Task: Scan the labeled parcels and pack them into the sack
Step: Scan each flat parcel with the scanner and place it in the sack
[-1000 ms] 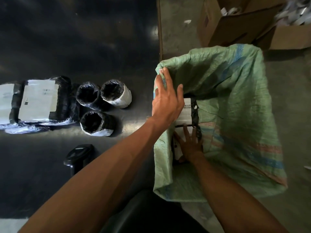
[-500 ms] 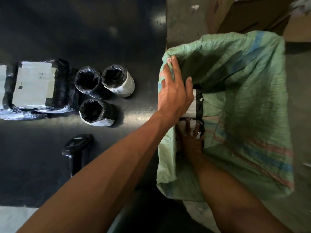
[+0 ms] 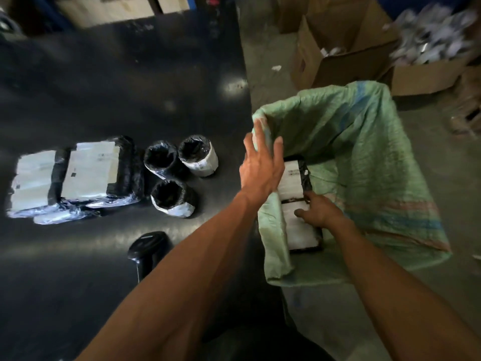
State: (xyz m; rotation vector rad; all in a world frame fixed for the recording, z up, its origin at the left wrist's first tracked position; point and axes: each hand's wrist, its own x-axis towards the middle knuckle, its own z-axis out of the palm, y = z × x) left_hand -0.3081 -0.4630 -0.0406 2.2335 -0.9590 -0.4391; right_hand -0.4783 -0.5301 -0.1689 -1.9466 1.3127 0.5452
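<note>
We are looking down into a green woven sack [image 3: 364, 157], crinkled and open beside the dark glossy bench [image 3: 104, 87]. Our left hand [image 3: 261, 165], fingers spread wide, is at the sack's left rim. Our right hand [image 3: 318, 211] is pressing on a flat, white-labelled black parcel [image 3: 299, 230] inside. On the bench three cylindrical wrapped parcels [image 3: 179, 173] are standing right of flat ones [image 3: 75, 175].

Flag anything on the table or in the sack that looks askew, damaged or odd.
Nothing looks damaged or spilled. The three round parcels stand close together on the table beside the flat parcels. Two labeled parcels lie neatly end to end in the sack.
</note>
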